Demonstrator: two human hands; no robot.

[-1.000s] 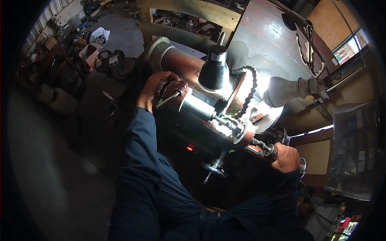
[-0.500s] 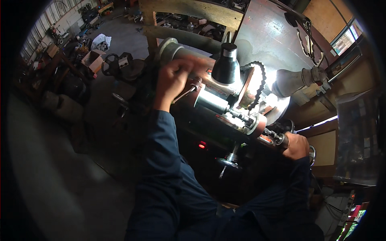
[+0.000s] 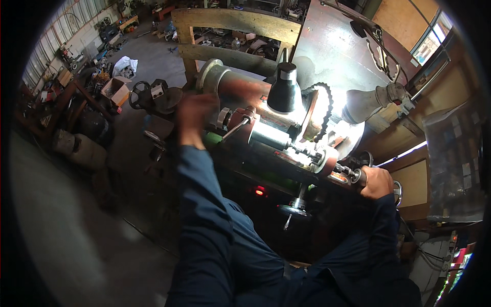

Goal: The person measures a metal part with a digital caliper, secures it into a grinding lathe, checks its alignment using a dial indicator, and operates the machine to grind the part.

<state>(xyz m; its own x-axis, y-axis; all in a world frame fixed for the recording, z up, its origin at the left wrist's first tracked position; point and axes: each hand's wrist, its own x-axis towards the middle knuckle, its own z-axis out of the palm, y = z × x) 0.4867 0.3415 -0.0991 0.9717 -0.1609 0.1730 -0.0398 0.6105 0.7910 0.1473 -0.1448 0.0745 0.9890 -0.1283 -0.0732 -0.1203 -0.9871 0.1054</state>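
Observation:
A red and grey workshop machine lies in front of me, with a bright steel cylinder (image 3: 273, 136) along its near side. My left hand (image 3: 196, 115) is smeared by motion beside the machine's left end, and its fingers cannot be made out. Just right of it, a metal lever (image 3: 234, 130) slants down from a red bracket (image 3: 245, 121). My right hand (image 3: 377, 182) is closed round a round metal knob (image 3: 359, 177) at the right end of the spindle. Between the cylinder and that knob sits a reddish collar (image 3: 328, 159). The right palm's underside is hidden.
A black lamp (image 3: 285, 92) and a grey lamp (image 3: 365, 105) stand over the machine, beside a toothed-edge wheel (image 3: 326, 110). Below hang a handwheel (image 3: 293, 210) and a red light (image 3: 260, 191). A wooden rack (image 3: 238, 21) stands behind; a cardboard box (image 3: 116, 91) lies left.
My left hand has moved left and slightly down, away from the red bracket, uncovering the machine's left end and lever. The right hand stays on the knob.

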